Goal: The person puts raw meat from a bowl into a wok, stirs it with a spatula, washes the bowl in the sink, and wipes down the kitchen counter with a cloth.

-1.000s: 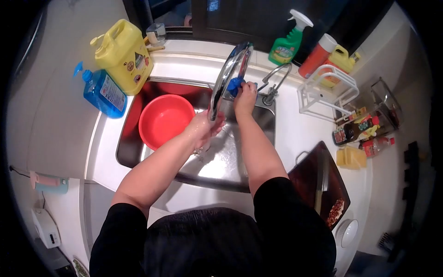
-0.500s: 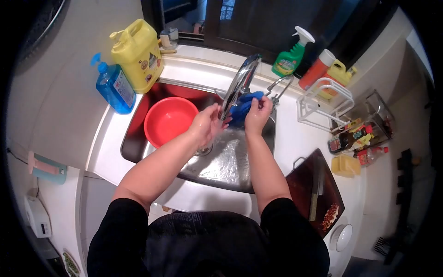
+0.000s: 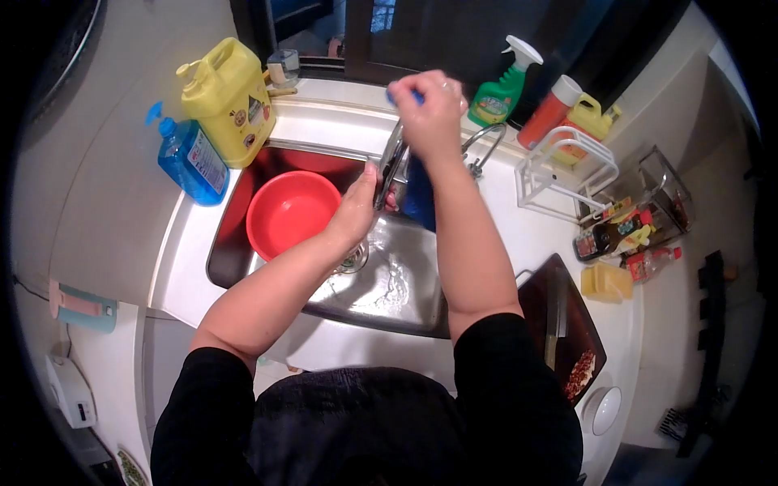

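Observation:
My right hand [image 3: 431,109] is raised over the faucet's arch, its fingers closed on a blue cloth [image 3: 419,194] that hangs down behind my forearm. My left hand [image 3: 358,206] is at the lower end of the chrome faucet [image 3: 391,164], with its fingers wrapped round the spout. Below both hands lies the steel sink [image 3: 397,283]. A red basin [image 3: 293,215] sits in the sink's left part, left of my left hand.
Left of the sink stand a blue pump bottle [image 3: 193,162] and a yellow jug [image 3: 231,105]. Behind are a green spray bottle [image 3: 496,95] and a small tap [image 3: 480,154]. At right are a white rack [image 3: 567,174], a dark board [image 3: 579,324] with a knife [image 3: 556,312], and a bowl [image 3: 604,409].
My right hand has risen from beside the faucet to above it, pulling the blue cloth up. My left hand has closed round the spout's end.

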Demonstrator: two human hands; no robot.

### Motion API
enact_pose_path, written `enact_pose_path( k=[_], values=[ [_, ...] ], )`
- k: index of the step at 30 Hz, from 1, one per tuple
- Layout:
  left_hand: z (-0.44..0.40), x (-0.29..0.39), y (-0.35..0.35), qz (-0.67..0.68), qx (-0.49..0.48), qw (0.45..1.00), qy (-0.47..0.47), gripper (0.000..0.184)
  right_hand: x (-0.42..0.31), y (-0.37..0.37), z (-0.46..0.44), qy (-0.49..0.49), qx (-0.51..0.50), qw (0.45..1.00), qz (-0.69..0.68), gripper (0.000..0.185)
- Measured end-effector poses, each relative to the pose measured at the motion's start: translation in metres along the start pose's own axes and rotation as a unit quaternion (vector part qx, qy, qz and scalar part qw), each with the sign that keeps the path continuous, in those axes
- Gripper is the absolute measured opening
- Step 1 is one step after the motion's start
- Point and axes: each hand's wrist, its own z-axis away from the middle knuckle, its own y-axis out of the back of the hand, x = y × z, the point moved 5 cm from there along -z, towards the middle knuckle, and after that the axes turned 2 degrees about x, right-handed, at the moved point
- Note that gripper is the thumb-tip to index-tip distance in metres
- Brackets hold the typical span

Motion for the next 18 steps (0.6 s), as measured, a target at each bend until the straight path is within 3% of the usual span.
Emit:
enact_pose_path(
  k=[5, 8, 13, 16, 18],
  values=[
    [0.005, 0.004, -0.005, -0.006, -0.003, 1.0, -0.016, 0.046, 0.083, -0.035, -0.028, -0.205, -0.017, 0.966, -0.156, 0.029],
    [0.006, 0.002, -0.006, -0.001, 0.001, 1.0, -0.016, 0.046, 0.098, -0.042, -0.026, -0.255, -0.002, 0.919, -0.299, 0.037],
    [0.009, 0.001, -0.01, -0.004, 0.019, 1.0, -0.001, 0.047, 0.127, -0.058, -0.003, -0.311, 0.111, 0.89, -0.315, 0.049],
    [0.009, 0.001, -0.011, -0.009, 0.027, 1.0, 0.001, 0.048, 0.144, -0.07, 0.017, -0.301, 0.218, 0.898, -0.235, 0.049],
    [0.011, 0.0, -0.012, -0.013, 0.028, 0.999, 0.011, 0.048, 0.145, -0.07, 0.045, -0.322, 0.186, 0.92, -0.122, 0.041]
  ],
)
